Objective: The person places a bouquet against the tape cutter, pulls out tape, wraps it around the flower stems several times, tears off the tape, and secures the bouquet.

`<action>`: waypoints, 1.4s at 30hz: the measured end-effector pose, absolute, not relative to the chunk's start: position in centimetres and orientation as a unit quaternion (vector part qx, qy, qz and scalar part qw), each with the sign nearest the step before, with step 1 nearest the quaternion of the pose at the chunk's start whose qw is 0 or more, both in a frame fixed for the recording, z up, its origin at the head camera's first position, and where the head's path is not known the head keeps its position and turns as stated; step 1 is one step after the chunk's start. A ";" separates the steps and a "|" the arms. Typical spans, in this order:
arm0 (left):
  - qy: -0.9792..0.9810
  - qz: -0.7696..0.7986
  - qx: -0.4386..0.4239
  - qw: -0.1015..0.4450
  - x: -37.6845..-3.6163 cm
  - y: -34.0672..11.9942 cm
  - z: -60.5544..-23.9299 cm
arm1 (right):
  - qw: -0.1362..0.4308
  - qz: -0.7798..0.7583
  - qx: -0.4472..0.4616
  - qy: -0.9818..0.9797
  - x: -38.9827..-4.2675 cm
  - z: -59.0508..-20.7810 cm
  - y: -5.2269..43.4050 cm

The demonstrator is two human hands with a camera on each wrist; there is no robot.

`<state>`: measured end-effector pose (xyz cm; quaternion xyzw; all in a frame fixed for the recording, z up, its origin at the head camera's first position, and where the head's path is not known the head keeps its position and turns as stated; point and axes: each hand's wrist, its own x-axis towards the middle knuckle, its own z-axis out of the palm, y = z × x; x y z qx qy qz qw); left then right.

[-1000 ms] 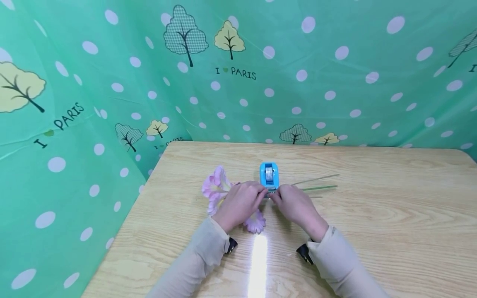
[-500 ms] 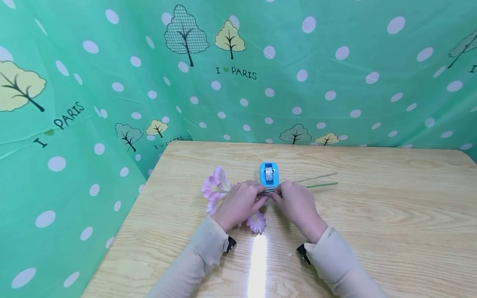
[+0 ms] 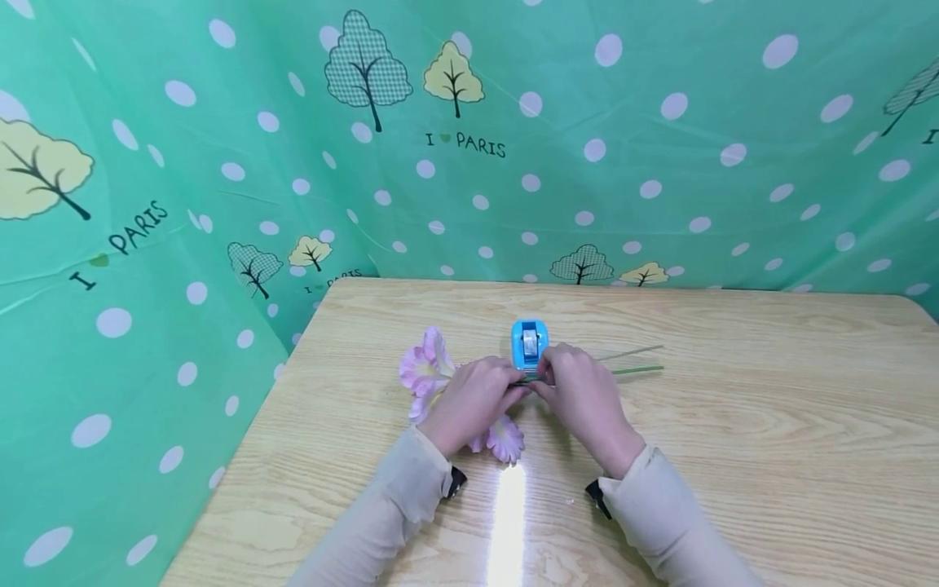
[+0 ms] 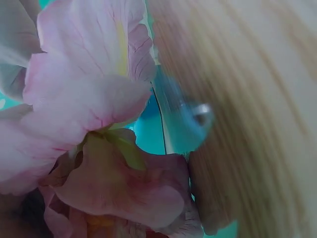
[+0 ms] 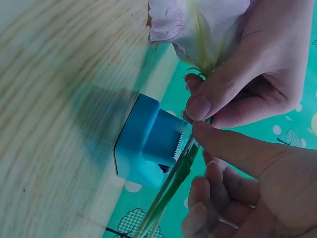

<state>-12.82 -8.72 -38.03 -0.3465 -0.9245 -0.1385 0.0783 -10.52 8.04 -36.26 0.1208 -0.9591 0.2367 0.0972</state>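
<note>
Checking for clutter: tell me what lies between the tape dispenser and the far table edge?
Bare wood only, in the head view, from tape dispenser to table edge.

Light wooden table [image 3: 734,424], blue tape dispenser [image 3: 530,341], pink artificial flowers [image 3: 423,371], green stems [image 3: 637,361]

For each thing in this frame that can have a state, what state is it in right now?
Flowers: lying on the table, blooms to the left, held at the stems.
Stems: bunched together, ends resting on the table to the right.
Tape dispenser: upright on the table, cutter facing the hands, right beside the stems.
Left hand: pinching the stems below the blooms.
Right hand: pinching the stems by the dispenser.
</note>
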 end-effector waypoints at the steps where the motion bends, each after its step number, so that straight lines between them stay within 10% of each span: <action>1: -0.924 -0.141 -0.345 0.081 -12.8 -8.7 -38.0 | 0.103 0.241 0.129 -0.956 -10.5 -36.3 8.1; 42: -0.915 -0.037 -0.367 0.167 -12.7 -8.8 -37.9 | 0.109 0.192 0.148 -0.964 -11.2 -36.8 8.6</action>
